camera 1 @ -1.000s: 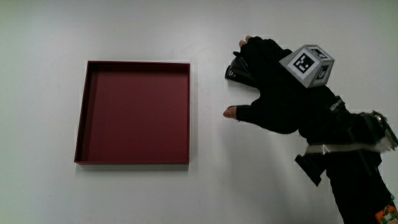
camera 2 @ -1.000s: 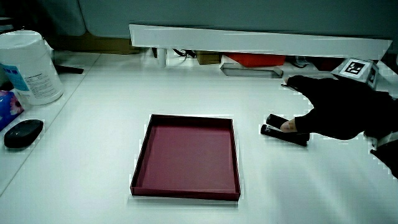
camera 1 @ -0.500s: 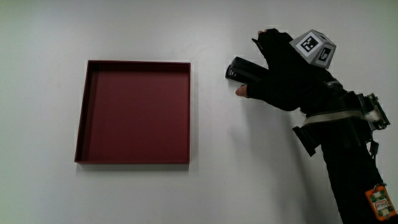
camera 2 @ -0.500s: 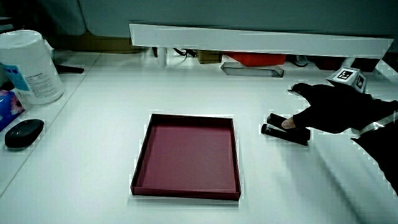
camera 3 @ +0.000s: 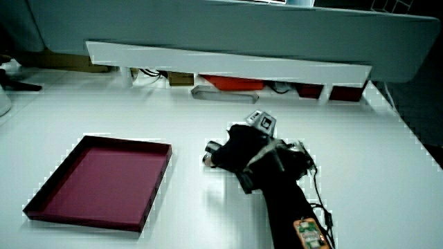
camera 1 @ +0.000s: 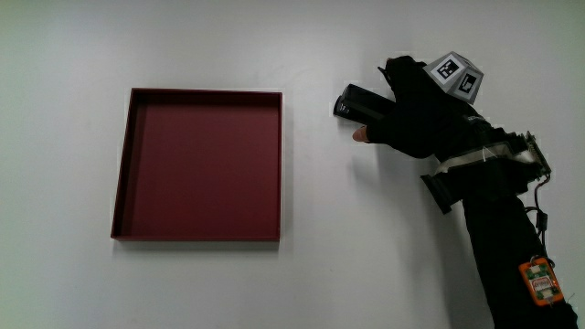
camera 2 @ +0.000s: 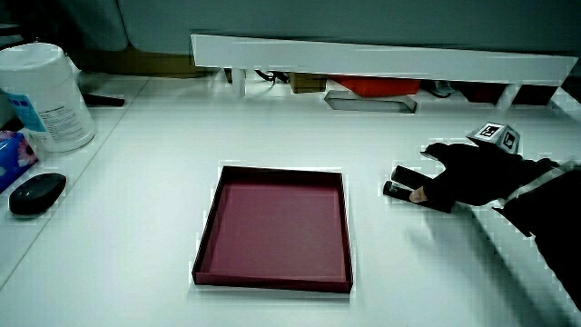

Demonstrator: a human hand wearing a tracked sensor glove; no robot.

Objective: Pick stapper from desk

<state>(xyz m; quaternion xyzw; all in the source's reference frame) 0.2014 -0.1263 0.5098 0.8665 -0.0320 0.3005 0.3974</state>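
Observation:
The stapler is a small black bar lying on the white table beside the dark red tray. The hand rests over the stapler's end farthest from the tray. Its fingers curl across the top and the thumb presses the side nearer the person. A patterned cube sits on the back of the glove. In both side views the stapler still lies flat on the table under the hand. Only the tray-side end of the stapler shows.
The shallow square tray holds nothing. In a side view a white canister and a black mouse sit near the table's edge. A low white partition has a red item under it.
The hand came down from a spread pose above the stapler and closed around it, with the thumb drawn in against its near side. The stapler and tray have not moved.

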